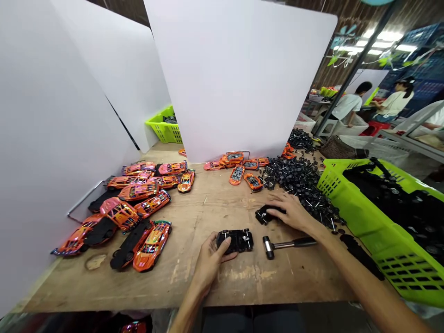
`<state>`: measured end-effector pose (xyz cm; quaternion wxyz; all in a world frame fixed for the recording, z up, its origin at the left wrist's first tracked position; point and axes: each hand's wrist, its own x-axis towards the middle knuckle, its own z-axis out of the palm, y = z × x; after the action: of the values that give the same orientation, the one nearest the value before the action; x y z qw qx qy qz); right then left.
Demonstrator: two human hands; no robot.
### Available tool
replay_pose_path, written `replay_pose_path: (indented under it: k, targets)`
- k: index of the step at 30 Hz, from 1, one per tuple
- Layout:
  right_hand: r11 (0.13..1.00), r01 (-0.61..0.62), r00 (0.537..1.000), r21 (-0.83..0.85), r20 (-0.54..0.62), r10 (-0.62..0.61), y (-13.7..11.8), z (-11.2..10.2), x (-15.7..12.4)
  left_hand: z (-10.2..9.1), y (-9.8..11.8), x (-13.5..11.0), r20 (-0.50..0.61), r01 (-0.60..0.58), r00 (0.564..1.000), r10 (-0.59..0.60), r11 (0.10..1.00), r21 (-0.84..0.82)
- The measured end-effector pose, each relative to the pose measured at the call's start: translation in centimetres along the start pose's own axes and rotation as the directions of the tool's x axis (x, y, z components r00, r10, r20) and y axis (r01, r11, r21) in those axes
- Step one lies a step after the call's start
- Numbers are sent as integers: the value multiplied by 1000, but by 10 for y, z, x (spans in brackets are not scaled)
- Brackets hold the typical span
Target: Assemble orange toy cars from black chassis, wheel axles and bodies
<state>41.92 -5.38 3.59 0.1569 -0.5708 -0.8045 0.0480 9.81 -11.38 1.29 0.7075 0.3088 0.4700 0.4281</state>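
My left hand (212, 259) is closed on a black toy car chassis (239, 240) with wheels and pale axles showing, low over the front middle of the table. Farther right, my right hand (289, 210) has its thumb and fingers around a second black chassis (262, 214), partly covered by the hand. A small hammer (268, 247) with a metal head and dark handle lies just below that hand. Black wheels on axles (294, 178) form a loose heap beyond my right hand.
Orange toy cars (152, 245) are piled at the left, some with black undersides up. Orange car bodies (237, 175) lie by the white divider (239, 78). A green crate (388, 236) of black chassis stands right; another green basket (166, 127) sits behind. People work in the background.
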Motion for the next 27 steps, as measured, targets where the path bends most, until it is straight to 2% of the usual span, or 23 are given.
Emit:
replay_pose_path:
  k: [3, 5, 8, 12, 15, 18, 22, 25, 27]
  targets:
    - [1000, -8, 993, 22, -116, 11, -2, 3, 44, 8, 1, 6, 6, -23, 1000, 22, 999, 24]
    - [999, 18, 990, 43, -140, -12, -6, 10, 75, 9, 1, 7, 3, -28, 1000, 28, 999, 40]
    - [995, 44, 981, 88, -191, -26, -9, 20, 96, 5, 0, 4, 3, -33, 999, 33, 998, 51]
    - [983, -30, 954, 182, -289, 82, -11, 31, 77, -6, 0, -4, -10, -33, 999, 34, 997, 68]
    - [967, -97, 949, 236, -270, 161, -19, 44, 55, -11, 1, -11, -21, -19, 1000, 21, 997, 73]
    - [962, -138, 946, 235, -257, 199, -32, 55, 45, -13, 2, -16, -9, -16, 1000, 16, 997, 81]
    - [976, -68, 972, 206, -206, 111, -52, 56, 55, -14, 0, -18, -20, -44, 999, 46, 994, 96]
    - [980, -6, 995, 201, -94, 25, -62, 47, 64, -14, -2, -15, -48, -58, 997, 63, 993, 98]
    - [978, 15, 999, 206, -38, -7, -69, 35, 59, -14, -2, -12, -68, -46, 996, 52, 995, 83]
